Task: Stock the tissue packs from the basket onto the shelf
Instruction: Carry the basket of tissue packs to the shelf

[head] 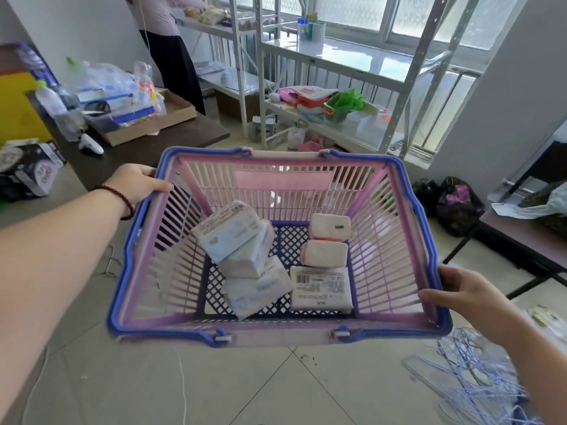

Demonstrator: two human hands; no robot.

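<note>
Plastic basket point(399, 240): pink and blue, carried level above the floor, short of the shelf point(352, 61)
Left hand point(138, 182): clamped on its far-left rim; right hand point(466, 289): on its near-right rim (opposite grips balance it)
Tissue packs point(233, 234): six, all inside the basket; none stocked
</note>
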